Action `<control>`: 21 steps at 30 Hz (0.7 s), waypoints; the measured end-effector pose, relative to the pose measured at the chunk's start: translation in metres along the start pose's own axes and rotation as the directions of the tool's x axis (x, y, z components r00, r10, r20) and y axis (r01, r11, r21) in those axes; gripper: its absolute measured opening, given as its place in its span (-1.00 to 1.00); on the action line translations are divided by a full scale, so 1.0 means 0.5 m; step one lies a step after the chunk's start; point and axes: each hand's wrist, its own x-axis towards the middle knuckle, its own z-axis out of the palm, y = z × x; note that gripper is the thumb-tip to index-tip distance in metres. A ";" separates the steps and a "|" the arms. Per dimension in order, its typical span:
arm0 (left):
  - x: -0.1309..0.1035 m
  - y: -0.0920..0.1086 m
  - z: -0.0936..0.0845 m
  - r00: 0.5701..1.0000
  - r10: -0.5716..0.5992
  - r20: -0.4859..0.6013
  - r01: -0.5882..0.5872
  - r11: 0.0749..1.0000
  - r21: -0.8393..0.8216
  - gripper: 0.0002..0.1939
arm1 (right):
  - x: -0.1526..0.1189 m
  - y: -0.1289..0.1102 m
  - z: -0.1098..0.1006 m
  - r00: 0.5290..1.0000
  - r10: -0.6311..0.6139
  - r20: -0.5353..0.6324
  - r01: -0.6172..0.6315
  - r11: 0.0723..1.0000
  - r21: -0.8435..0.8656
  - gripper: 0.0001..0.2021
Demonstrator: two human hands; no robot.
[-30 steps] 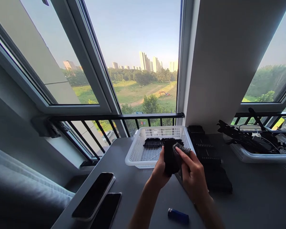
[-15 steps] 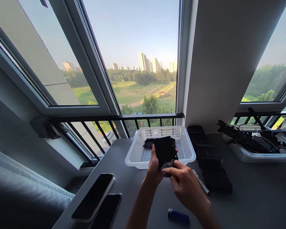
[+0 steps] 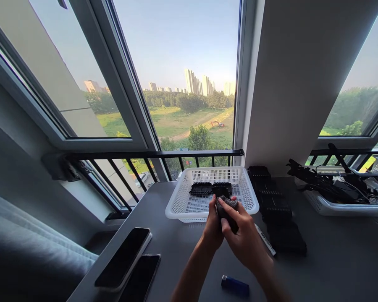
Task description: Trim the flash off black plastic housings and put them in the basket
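Observation:
My left hand is closed around a flat black plastic part, in front of the white basket. Most of that part is covered by my fingers. Pressed against it is a crumpled dark grey cloth, pinched in the fingers of my right hand. Beyond my hands, black slotted plastic pieces lie in the white plastic basket. To the right of the basket runs a row of similar black parts.
A white marker-like stick lies beside the black parts. Near the table's front is a blue lighter. Two phones rest at the left. Another white basket at the right holds black parts and cables. A black railing borders the window.
The black part has tilted and come down between my hands, so its broad face no longer shows. My right hand and the cloth have moved up over it.

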 end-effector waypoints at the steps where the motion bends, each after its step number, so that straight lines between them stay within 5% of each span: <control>1: -0.001 0.005 0.000 1.000 0.008 0.001 -0.008 1.000 0.014 -0.38 | 0.001 0.001 -0.002 1.000 0.000 0.001 0.000 1.000 0.030 -0.53; 8: 0.015 0.023 -0.017 0.950 0.310 0.042 -0.313 0.935 0.165 -0.42 | 0.010 0.032 -0.009 0.988 0.037 -0.147 -0.010 0.984 0.180 -0.63; 16: 0.010 0.049 -0.023 0.938 0.346 -0.033 -0.317 0.892 0.322 -0.36 | 0.019 0.058 -0.024 0.974 0.123 -0.189 -0.074 0.966 0.248 -0.65; 21: -0.003 0.054 -0.016 0.921 0.388 -0.046 -0.347 0.866 0.359 -0.48 | 0.018 0.057 -0.042 0.952 0.031 -0.304 -0.017 0.999 0.048 -0.66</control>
